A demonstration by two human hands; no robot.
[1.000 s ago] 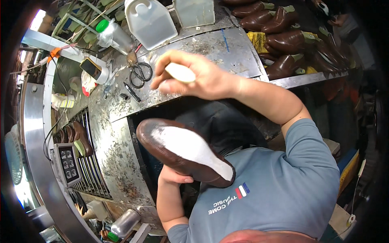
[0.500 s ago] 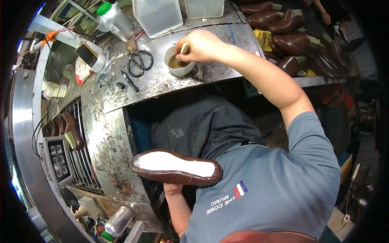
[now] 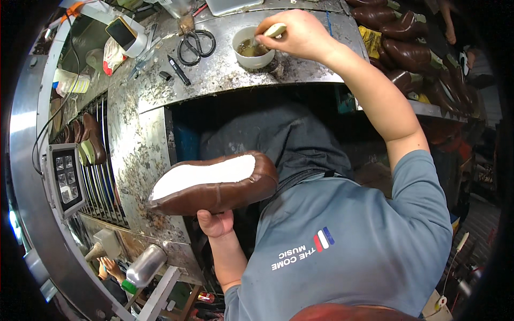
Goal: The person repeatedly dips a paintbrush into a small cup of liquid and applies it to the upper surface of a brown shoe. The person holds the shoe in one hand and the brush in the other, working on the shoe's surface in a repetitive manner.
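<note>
My left hand point(image 3: 215, 223) grips a brown leather shoe point(image 3: 230, 198) from below, palm and fingers partly hidden under it. The shoe is tilted, its white, soleless bottom point(image 3: 206, 175) facing up and away from my body. At the bench, my right hand point(image 3: 302, 35) pinches a brush with a short pale handle point(image 3: 276, 30). The brush's lower end dips toward a white bowl point(image 3: 254, 60) of amber liquid, and its bristles cannot be made out clearly.
Black-handled scissors point(image 3: 196, 48), a black marker point(image 3: 178, 70) and its cap lie left of the bowl. A phone point(image 3: 121, 33) leans in a white holder. Brown shoes point(image 3: 404, 53) pile up at the right. A lamp point(image 3: 66, 181) stands beside a rack at left. Another person's hands point(image 3: 110, 268) show lower left.
My left hand has raised and tilted the shoe, so more of its brown side shows. My right hand remains at the bowl, the brush handle now leaning flatter. The whole view has shifted.
</note>
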